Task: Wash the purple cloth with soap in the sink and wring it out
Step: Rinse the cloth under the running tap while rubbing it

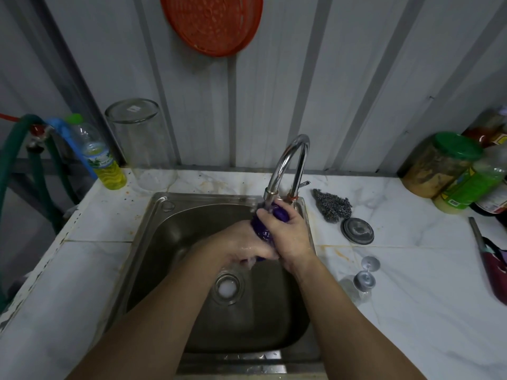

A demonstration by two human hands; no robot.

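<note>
The purple cloth (262, 232) is bunched into a wet roll over the steel sink (175, 237), right under the spout of the chrome tap (285, 163). My left hand (241, 245) grips its lower end and my right hand (288, 231) grips its upper end, fingers wrapped tight. Water and a little foam drip from under my left hand. Milky water sits in the drain (227, 289). A bottle of yellow liquid soap (100, 157) stands at the back left corner of the counter.
An upturned glass jar (142, 144) stands beside the soap bottle. A steel scourer (333, 205), a round metal lid (357, 231) and a small metal plug (366, 274) lie right of the sink. Jars (444, 163) crowd the far right; green hoses (16, 171) hang left.
</note>
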